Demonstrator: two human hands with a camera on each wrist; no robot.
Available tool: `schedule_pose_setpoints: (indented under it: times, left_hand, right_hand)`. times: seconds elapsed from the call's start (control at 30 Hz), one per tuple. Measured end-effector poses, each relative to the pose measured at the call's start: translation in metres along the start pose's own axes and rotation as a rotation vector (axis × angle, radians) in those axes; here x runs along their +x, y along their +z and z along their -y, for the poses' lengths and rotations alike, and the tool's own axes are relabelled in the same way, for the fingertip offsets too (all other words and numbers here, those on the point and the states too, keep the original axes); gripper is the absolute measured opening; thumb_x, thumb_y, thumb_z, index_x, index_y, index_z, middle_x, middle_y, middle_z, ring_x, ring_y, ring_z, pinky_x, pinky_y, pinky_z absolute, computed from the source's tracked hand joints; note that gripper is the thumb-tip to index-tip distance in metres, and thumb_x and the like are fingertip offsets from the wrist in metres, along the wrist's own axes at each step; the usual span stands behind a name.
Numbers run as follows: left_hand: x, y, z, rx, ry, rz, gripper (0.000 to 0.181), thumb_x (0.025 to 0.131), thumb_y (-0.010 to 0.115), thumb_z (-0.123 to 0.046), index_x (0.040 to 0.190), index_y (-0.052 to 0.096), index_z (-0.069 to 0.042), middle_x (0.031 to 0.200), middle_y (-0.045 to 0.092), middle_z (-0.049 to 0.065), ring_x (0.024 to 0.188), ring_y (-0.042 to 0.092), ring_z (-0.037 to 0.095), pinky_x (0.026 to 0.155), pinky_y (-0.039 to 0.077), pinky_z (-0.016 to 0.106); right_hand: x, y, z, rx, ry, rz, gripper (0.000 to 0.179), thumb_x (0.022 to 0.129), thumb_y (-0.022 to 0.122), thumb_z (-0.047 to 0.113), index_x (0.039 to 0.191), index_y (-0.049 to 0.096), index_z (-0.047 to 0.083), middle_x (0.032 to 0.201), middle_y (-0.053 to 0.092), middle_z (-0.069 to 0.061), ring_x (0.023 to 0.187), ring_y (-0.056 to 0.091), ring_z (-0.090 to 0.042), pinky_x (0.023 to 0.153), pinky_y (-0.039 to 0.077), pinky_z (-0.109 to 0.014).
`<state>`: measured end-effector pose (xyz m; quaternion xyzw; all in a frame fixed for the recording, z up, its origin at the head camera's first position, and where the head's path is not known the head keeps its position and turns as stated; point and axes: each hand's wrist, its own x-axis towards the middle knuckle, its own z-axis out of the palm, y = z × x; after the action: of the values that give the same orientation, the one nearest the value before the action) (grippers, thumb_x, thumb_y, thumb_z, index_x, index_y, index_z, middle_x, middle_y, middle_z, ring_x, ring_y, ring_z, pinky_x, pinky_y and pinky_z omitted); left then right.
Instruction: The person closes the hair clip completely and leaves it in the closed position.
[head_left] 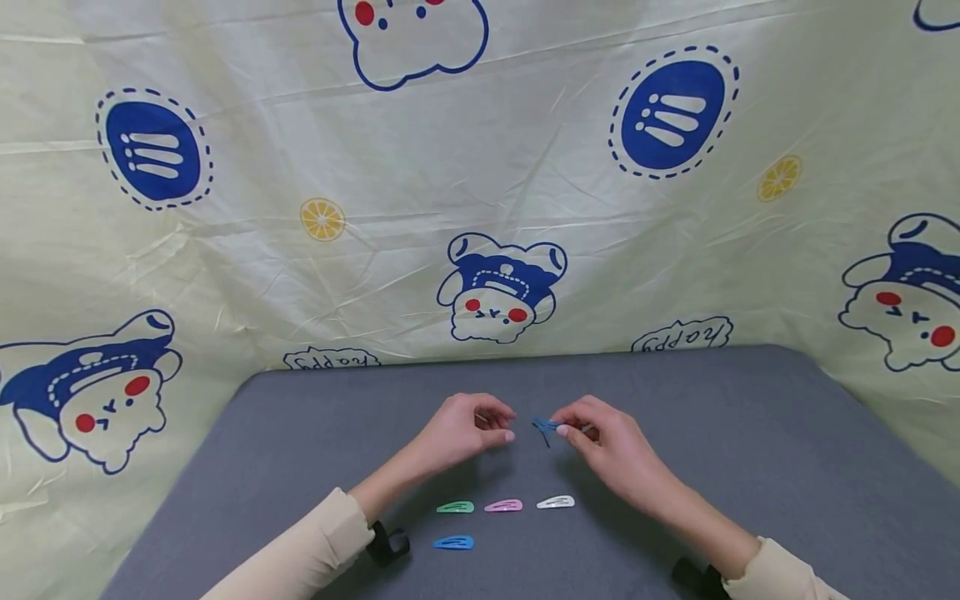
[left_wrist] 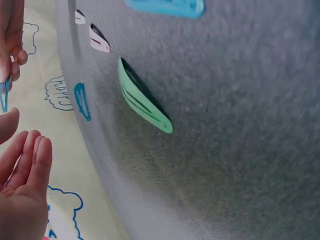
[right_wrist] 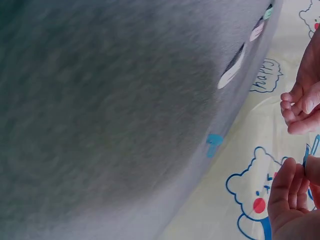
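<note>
My right hand point(head_left: 611, 442) pinches a blue snap hair clip point(left_wrist: 4, 95) between thumb and forefinger, raised over the far part of the table. Beside it, to the left, my left hand point(head_left: 465, 427) hovers with fingers loosely bent and thumb apart, holding nothing. Another blue clip point(left_wrist: 82, 101) lies on the table; in the head view it seems to overlap the held one. Closer to me is a row of clips: green point(head_left: 455, 507), pink point(head_left: 504, 506) and white point(head_left: 556, 502). A brighter blue clip point(head_left: 453, 542) lies in front of the green one.
A grey cloth-covered table point(head_left: 337, 433) bears the clips. Behind it hangs a pale curtain point(head_left: 510, 167) printed with cartoon bears and orange slices, reaching down to the table's back edge. Dark straps point(head_left: 387, 543) sit around both wrists.
</note>
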<state>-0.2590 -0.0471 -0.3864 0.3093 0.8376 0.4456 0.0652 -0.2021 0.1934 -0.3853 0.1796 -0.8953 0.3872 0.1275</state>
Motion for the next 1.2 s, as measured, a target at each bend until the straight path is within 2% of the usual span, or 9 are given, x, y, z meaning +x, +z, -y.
schedule_pose_setpoints:
  times: [0.17,0.3,0.4,0.6,0.77,1.0,1.2]
  left_hand:
    - [-0.010,-0.002,-0.009,-0.001,0.022,-0.019,0.022,0.088,0.074,-0.015,0.110,0.072,-0.011,0.091,0.065,-0.007,0.086,0.059,0.011,0.081,0.051,0.026]
    - [-0.018,-0.004,-0.016,0.002,0.050,-0.049,0.023,0.087,0.075,-0.013,0.110,0.072,-0.010,0.094,0.066,-0.003,0.086,0.060,0.010,0.082,0.052,0.028]
    - [-0.024,-0.003,-0.021,0.001,0.057,-0.078,0.023,0.087,0.076,-0.013,0.110,0.072,-0.012,0.095,0.066,-0.005,0.086,0.060,0.009,0.084,0.052,0.031]
    - [-0.036,0.001,-0.029,0.021,0.080,-0.123,0.024,0.088,0.075,-0.016,0.111,0.071,-0.013,0.097,0.064,-0.009,0.088,0.060,0.009,0.086,0.053,0.036]
    - [-0.048,0.003,-0.037,0.063,0.074,-0.148,0.025,0.089,0.074,-0.016,0.114,0.070,-0.013,0.099,0.063,-0.010,0.089,0.059,0.008,0.084,0.052,0.029]
    - [-0.064,0.001,-0.048,0.016,0.063,-0.163,0.026,0.088,0.076,-0.016,0.114,0.071,-0.014,0.097,0.063,-0.011,0.088,0.060,0.007,0.085,0.052,0.029]
    - [-0.077,0.002,-0.059,-0.004,0.079,-0.200,0.027,0.086,0.077,-0.014,0.112,0.071,-0.016,0.096,0.063,-0.012,0.089,0.062,0.010,0.084,0.052,0.027]
  right_hand:
    - [-0.002,0.000,0.010,0.036,0.025,0.002,0.011,0.093,0.068,0.011,0.099,0.072,0.019,0.091,0.058,0.007,0.073,0.055,-0.015,0.061,0.048,-0.027]
    - [-0.004,0.000,0.017,0.070,0.021,0.000,0.012,0.094,0.068,0.011,0.099,0.072,0.021,0.091,0.057,0.006,0.070,0.055,-0.015,0.058,0.047,-0.027]
    - [-0.006,0.000,0.021,0.079,0.010,-0.014,0.014,0.093,0.068,0.011,0.099,0.072,0.023,0.090,0.057,0.006,0.068,0.055,-0.014,0.057,0.047,-0.027]
    - [-0.014,-0.003,0.029,0.086,0.030,-0.048,0.014,0.095,0.067,0.014,0.100,0.071,0.026,0.092,0.058,0.009,0.075,0.057,-0.013,0.064,0.049,-0.028]
    - [-0.022,-0.004,0.037,0.086,0.026,-0.048,0.014,0.095,0.067,0.016,0.102,0.071,0.027,0.093,0.059,0.012,0.079,0.058,-0.011,0.068,0.050,-0.029]
    - [-0.031,-0.001,0.050,0.116,-0.020,-0.062,0.017,0.095,0.067,0.014,0.100,0.071,0.029,0.093,0.059,0.014,0.084,0.058,-0.009,0.074,0.052,-0.029]
    - [-0.038,-0.001,0.065,0.160,0.014,-0.046,0.019,0.096,0.065,0.014,0.100,0.071,0.032,0.093,0.058,0.012,0.085,0.057,-0.010,0.073,0.051,-0.028]
